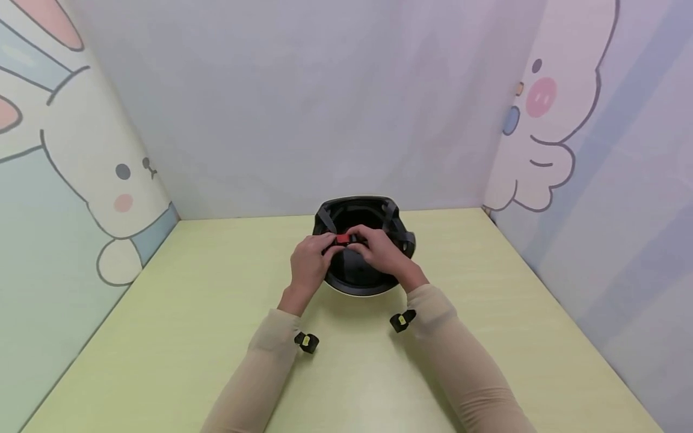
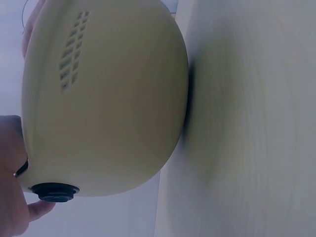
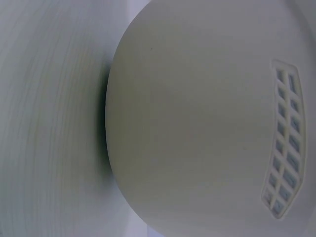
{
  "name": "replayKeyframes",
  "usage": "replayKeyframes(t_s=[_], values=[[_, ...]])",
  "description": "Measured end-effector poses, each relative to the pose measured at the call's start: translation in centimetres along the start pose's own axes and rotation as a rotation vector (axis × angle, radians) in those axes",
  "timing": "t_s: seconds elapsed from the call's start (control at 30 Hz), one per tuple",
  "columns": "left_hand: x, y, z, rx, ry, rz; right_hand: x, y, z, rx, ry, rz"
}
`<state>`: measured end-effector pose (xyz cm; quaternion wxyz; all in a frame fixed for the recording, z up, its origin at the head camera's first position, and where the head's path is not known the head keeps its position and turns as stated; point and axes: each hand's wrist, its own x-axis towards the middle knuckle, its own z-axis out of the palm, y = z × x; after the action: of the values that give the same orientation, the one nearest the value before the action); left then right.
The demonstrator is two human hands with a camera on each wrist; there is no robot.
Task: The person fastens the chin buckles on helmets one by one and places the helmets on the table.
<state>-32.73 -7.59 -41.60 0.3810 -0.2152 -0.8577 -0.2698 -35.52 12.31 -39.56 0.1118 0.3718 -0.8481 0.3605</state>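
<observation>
A helmet lies upside down on the table, its black inside and dark straps facing up. Its pale, smooth outer shell with slotted vents fills much of both wrist views. Over the opening, my left hand pinches one side of a red and black strap buckle between thumb and fingers. From the other side my right hand pinches the dark part of the buckle and strap. The fingertips of both hands are close together. In the right wrist view the hand is hidden and only the shell shows.
The light yellow-green table extends around the helmet on all sides. A plain pale wall stands behind it, with cartoon-printed side walls at left and right. Each sleeve carries a small black wrist camera.
</observation>
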Motion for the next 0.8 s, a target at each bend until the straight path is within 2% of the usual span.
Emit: replayKeyframes(t_s=[0.8], values=[[0.03, -0.29, -0.15, 0.008, -0.014, -0.019, 0.45, -0.27, 0.14, -0.006, -0.018, 0.039]])
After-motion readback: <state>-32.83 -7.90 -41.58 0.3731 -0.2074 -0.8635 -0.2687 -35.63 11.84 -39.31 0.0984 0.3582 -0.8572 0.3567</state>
